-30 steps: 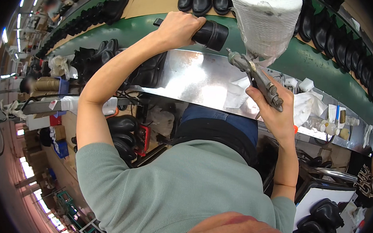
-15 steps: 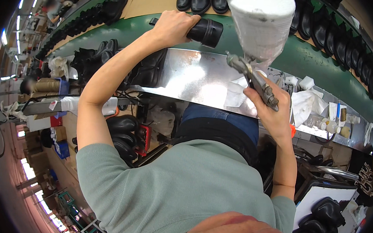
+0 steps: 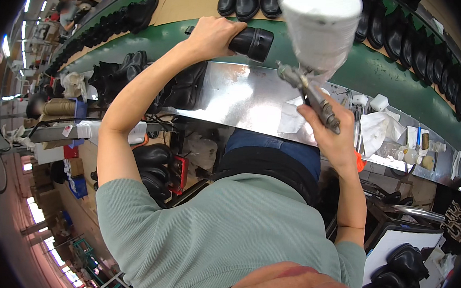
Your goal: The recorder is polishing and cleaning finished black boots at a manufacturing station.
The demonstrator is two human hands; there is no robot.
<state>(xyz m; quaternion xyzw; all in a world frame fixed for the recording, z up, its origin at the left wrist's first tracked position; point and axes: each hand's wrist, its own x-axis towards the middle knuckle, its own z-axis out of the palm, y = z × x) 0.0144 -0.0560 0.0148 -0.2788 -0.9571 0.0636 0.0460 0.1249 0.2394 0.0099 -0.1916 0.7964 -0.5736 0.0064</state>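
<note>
Left hand (image 3: pixel 211 36), fingers round a black boot (image 3: pixel 252 44), twelve o'clock; right hand (image 3: pixel 339 140) clasping a spray gun (image 3: pixel 310 90) at two! Its wrapped cup (image 3: pixel 321 35) blocks green worktop (image 3: pixel 390 75); jars (image 3: pixel 411 155) at three.

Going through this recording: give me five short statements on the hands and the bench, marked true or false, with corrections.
1. The right hand grips a spray gun. True.
2. The left hand holds a black shoe. True.
3. The spray gun's tip touches the black shoe. False: a gap shows between them.
4. A white sheet lies on the metal surface. True.
5. The spray gun is left of the black shoe. False: it is to the right.
</note>
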